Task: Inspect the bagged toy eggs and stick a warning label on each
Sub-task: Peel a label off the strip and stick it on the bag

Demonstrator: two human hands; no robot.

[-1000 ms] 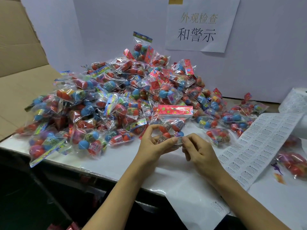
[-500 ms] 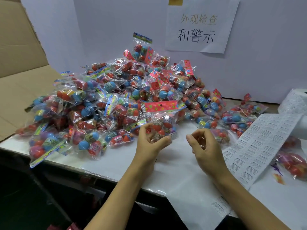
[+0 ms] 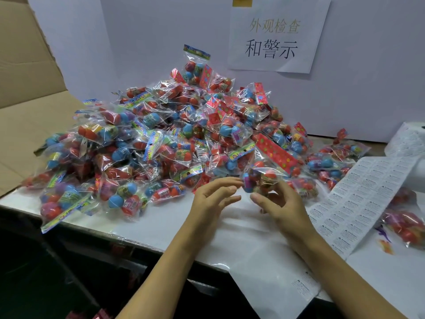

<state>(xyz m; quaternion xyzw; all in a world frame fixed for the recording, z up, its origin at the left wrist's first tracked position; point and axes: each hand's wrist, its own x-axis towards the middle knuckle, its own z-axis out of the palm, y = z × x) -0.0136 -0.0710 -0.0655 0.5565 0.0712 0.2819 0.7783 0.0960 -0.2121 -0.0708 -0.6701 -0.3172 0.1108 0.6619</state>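
A clear bag of coloured toy eggs (image 3: 258, 178) with a red header card is tilted just above the white table (image 3: 165, 224), in front of a big pile of the same bags (image 3: 161, 139). My right hand (image 3: 279, 204) grips this bag from below, thumb in front and fingers curled behind it. Just left of the bag, my left hand (image 3: 212, 198) is open and holds nothing, its fingertips close to the plastic. A strip of small white warning labels (image 3: 358, 199) runs along the table at the right, feeding from a roll (image 3: 409, 139).
Another bag of eggs (image 3: 404, 223) lies at the far right beyond the label strip. Used backing paper (image 3: 276, 272) hangs over the table's front edge. Brown cardboard (image 3: 25, 88) stands at the left, and a white wall with a paper sign (image 3: 276, 35) closes the back.
The bag has passed from my left hand to my right hand and has tipped to the right. My left hand has let go and opened.
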